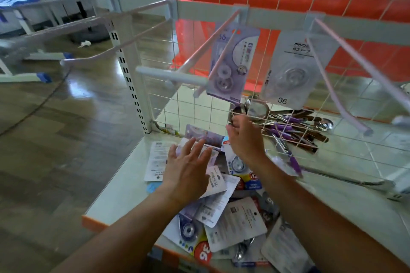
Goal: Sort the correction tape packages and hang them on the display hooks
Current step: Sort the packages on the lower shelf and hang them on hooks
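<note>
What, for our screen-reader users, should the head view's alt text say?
A person's left hand and right hand reach over a pile of correction tape packages on a white shelf. Above, a purple package and a clear package hang on pink display hooks.

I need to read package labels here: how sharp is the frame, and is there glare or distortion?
Head view: left hand and right hand are motion-blurred, most print in the package pile soft. Head view: glare on the glossy floor at left. Head view: wide-angle distortion bows the near hooks, yet the 36 on the hanging clear package reads.
</note>
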Tool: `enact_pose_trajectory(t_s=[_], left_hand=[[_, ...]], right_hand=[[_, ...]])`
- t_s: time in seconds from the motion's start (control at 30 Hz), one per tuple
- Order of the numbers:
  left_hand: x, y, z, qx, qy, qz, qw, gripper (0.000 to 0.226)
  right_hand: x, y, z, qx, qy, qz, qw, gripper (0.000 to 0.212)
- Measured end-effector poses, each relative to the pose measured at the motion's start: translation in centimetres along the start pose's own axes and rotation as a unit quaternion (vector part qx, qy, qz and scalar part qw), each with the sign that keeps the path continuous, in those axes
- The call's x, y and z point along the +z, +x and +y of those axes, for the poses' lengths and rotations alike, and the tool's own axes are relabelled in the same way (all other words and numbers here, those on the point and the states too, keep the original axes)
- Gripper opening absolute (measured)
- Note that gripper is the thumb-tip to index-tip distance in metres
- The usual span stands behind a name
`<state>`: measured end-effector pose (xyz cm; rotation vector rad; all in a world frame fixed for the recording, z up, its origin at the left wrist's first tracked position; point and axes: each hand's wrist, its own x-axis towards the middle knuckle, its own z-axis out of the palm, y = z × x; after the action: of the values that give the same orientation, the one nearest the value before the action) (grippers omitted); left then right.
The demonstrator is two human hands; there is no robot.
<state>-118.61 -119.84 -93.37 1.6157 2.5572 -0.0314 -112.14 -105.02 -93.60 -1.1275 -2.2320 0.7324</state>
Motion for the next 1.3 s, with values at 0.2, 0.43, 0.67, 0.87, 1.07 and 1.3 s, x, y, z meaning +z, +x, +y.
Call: enact_pose_trajectory(t_s=[0.2,0.43,0.67,0.87,1.07,1.3], left_hand=[[5.7,-0.6,-1.5,0.002,0.037,-0.12,0.992,0.073],[9.9,-2.0,-1.3,0.031,0.027,-0.227,0.973,0.071],[10.5,-2.2,-0.7,0.055,0.026,-0.235,0.97,0.077],[9.5,-1.7,0.0,0.039,-0.033,-0.199,0.979,0.063],[5.8,-0.5,1.2,-0.044,-0.225,-0.071,0.971,0.02],[0.4,-0.9,0.6,-0.108,-0.493,-0.037,0.862,0.009]], right_hand=[[5.4,-8.8,5.6,-0.064,-0.134,-0.2,0.968,0.04],[8.0,-14.0,8.5,-0.181,-0.26,-0.26,0.912,0.036],[7.8,-14.1,9.2,-0.209,-0.219,-0.19,0.934,0.036],[5.1,-12.8,7.8,-0.207,-0.132,-0.147,0.958,0.022],[0.7,-11.0,6.4,-0.04,0.059,-0.098,0.993,0.026],[-3.5,-9.6,3.1,0.11,0.25,-0.068,0.96,0.015]])
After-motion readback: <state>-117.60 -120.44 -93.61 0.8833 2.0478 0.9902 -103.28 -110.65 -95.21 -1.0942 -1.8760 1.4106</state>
